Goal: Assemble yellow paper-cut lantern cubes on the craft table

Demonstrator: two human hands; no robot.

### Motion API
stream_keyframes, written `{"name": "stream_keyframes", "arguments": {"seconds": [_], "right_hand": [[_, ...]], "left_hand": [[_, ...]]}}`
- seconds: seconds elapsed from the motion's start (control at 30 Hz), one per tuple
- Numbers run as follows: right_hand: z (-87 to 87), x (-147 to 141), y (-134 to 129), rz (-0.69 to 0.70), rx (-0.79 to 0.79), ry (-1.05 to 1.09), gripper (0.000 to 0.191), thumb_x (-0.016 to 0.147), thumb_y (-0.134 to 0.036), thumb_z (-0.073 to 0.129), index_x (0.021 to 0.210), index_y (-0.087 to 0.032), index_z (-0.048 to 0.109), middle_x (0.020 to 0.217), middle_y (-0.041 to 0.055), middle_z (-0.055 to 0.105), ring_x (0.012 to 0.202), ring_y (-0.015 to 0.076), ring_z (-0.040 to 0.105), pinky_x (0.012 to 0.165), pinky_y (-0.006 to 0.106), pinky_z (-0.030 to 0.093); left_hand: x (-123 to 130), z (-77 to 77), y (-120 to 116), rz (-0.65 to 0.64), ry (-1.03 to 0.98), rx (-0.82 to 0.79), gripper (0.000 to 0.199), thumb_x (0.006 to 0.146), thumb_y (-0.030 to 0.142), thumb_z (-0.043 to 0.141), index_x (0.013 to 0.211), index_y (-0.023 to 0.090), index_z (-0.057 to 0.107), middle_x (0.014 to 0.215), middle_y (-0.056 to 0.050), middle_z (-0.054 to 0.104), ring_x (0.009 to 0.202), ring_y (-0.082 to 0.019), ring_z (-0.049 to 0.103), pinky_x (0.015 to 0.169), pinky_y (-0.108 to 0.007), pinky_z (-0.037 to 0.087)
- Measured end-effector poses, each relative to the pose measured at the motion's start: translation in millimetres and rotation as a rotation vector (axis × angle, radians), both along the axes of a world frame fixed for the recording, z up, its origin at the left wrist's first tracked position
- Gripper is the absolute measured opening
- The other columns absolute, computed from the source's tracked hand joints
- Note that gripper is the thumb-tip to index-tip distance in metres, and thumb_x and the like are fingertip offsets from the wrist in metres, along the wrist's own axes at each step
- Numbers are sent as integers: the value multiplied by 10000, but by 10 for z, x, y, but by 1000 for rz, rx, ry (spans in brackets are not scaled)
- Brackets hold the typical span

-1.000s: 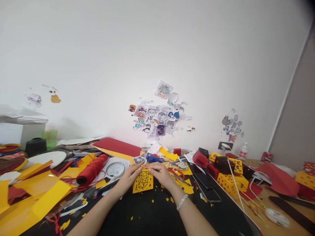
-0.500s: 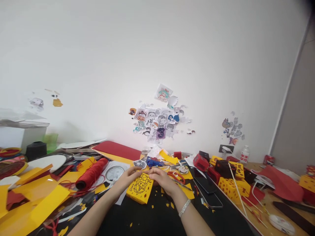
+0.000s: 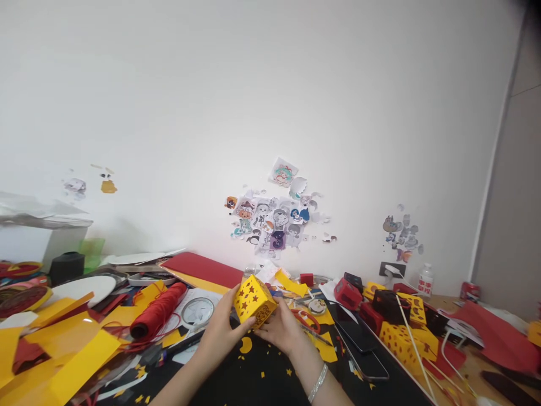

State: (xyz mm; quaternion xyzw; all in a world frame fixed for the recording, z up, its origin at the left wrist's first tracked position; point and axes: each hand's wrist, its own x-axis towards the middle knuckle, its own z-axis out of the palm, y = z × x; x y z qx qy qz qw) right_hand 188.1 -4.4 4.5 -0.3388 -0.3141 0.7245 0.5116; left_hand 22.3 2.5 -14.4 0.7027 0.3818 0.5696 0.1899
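A yellow paper box (image 3: pixel 252 299) with star and diamond cut-outs is held tilted above the black work mat (image 3: pixel 253 383). My left hand (image 3: pixel 226 324) grips its left side, thumb along the lower edge. My right hand (image 3: pixel 281 327) is closed round its lower right side, and some of its fingers are hidden behind the box. Small yellow paper scraps lie on the mat below, among them a crescent moon (image 3: pixel 245 345) and a star (image 3: pixel 289 372).
Left are a spool of red cord (image 3: pixel 158 310) and yellow paper sheets (image 3: pixel 84 366). Orange-handled scissors (image 3: pixel 306 320) and a phone (image 3: pixel 353 327) lie to the right. Further right stand more cut-out yellow boxes (image 3: pixel 406 341) and a bottle (image 3: pixel 425 279). A red sheet (image 3: pixel 207 269) lies by the wall.
The box has been lifted and turned from its line-drawn face to the face with star cut-outs. Both hands have shifted from its top to its sides. The view has tilted slightly upward.
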Motion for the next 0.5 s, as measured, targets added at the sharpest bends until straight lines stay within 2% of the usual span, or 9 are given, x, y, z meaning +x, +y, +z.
{"name": "stream_keyframes", "arguments": {"seconds": [0.07, 0.13, 0.37, 0.43, 0.5], "right_hand": [[-22, -31, -5, 9, 8, 12, 386, 823, -454, 407, 1045, -160, 522, 794, 67, 623, 682, 170, 625, 659, 304, 479], [-26, -56, -23, 44, 11, 18, 396, 815, -465, 425, 1038, -152, 521, 774, 69, 614, 691, 174, 628, 665, 304, 482], [4, -125, -106, 233, 16, 79, 427, 818, -505, 424, 965, -116, 523, 750, 73, 604, 702, 182, 645, 628, 274, 505], [8, -137, -113, 209, 11, 107, 441, 823, -515, 415, 959, -112, 533, 762, 79, 604, 722, 177, 646, 622, 263, 509], [12, -125, -98, 138, 29, 127, 438, 825, -523, 410, 942, -123, 544, 812, 95, 615, 768, 178, 644, 641, 273, 519]], "left_hand": [[26, -7, -18, 65, 32, 52, 646, 697, 453, 608, 1260, 198, 421, 1268, -132, 509, 1205, -313, 439, 1026, -505, 315], [22, 7, -1, 91, 0, 27, 633, 711, 474, 577, 1249, 177, 423, 1236, -139, 527, 1181, -313, 462, 1008, -502, 341], [-94, 8, 168, -37, -215, -215, 643, 731, 611, 447, 1171, 145, 500, 1260, -150, 522, 1197, -292, 461, 1014, -456, 356], [-100, -22, 226, -60, -312, -271, 659, 752, 640, 397, 1195, 161, 485, 1302, -143, 495, 1199, -281, 467, 985, -434, 395], [-103, -47, 292, -58, -373, -330, 694, 782, 660, 312, 1244, 157, 441, 1311, -161, 482, 1121, -270, 539, 914, -415, 459]]}}
